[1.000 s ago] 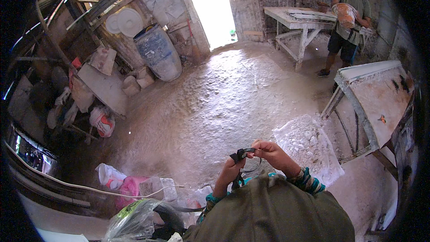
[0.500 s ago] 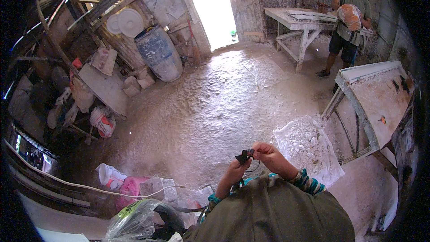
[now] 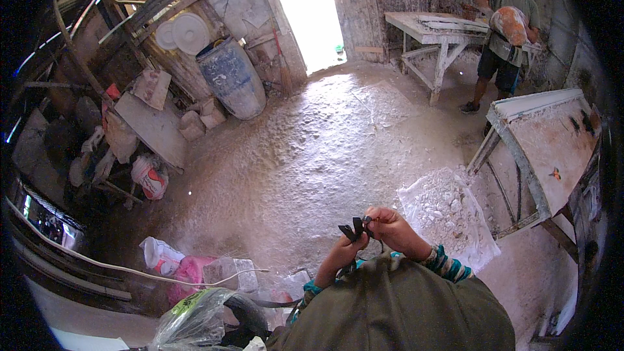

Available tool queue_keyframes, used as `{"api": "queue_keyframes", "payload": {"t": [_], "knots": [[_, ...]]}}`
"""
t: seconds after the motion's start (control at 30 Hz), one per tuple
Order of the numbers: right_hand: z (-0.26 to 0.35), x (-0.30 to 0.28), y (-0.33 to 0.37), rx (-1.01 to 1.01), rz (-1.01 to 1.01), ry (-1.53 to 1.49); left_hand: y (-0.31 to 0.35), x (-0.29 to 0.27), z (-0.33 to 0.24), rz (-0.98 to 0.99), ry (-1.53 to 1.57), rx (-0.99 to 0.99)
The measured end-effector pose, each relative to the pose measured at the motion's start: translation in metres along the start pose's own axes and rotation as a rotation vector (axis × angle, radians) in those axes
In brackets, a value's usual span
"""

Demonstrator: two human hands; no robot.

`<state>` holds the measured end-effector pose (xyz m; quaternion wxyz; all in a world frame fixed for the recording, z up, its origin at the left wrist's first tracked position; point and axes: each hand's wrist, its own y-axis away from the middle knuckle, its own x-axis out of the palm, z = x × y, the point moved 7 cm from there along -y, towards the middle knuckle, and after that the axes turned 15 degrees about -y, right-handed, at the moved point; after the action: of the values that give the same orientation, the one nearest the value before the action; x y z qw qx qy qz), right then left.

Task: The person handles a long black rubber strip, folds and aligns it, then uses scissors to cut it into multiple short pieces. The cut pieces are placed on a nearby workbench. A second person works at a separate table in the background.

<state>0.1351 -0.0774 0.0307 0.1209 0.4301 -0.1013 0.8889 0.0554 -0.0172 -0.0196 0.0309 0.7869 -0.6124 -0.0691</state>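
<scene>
The dusty floor [image 3: 260, 182] is spread across the middle. The near-right table [image 3: 526, 146] is stood close by the right wall; along the far edge of its tabletop a white slab [image 3: 543, 101] is laid, and just inside its left edge, toward the near corner, a small orange item is left. Beside the right end of the far table [image 3: 406, 19], a rounded orange-and-white object [image 3: 511, 25] is held against the body by a co-worker [image 3: 498, 68], probably because its bulk is best steadied there. The blue barrel [image 3: 232, 81] is leaned by the back wall, seemingly out of the walkway. Under the near-right table's left edge, a white sheet [image 3: 480, 250] is laid out beneath pale lumps [image 3: 445, 214], presumably so that they are kept off the floor.

Above the floor, before the dark garment [image 3: 396, 302], both hands are brought close together. By the left hand [image 3: 339, 253], closed with its thumb side up, the black strap [image 3: 357, 226] is gripped, its loops or ends left standing out above the fist. Its other part is pinched between the thumb and fingertips of the right hand [image 3: 396, 231], likely for finer control while the left serves as anchor.
</scene>
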Motion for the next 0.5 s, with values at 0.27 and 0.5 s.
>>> {"api": "queue_keyframes", "payload": {"t": [0.27,0.5], "knots": [[0.01,0.008,0.001,-0.02,0.037,0.111,0.002,0.007,-0.025,0.04,-0.008,0.067],[0.013,0.012,-0.001,-0.028,0.09,0.145,0.0,0.005,-0.013,0.077,-0.022,0.079]]}}
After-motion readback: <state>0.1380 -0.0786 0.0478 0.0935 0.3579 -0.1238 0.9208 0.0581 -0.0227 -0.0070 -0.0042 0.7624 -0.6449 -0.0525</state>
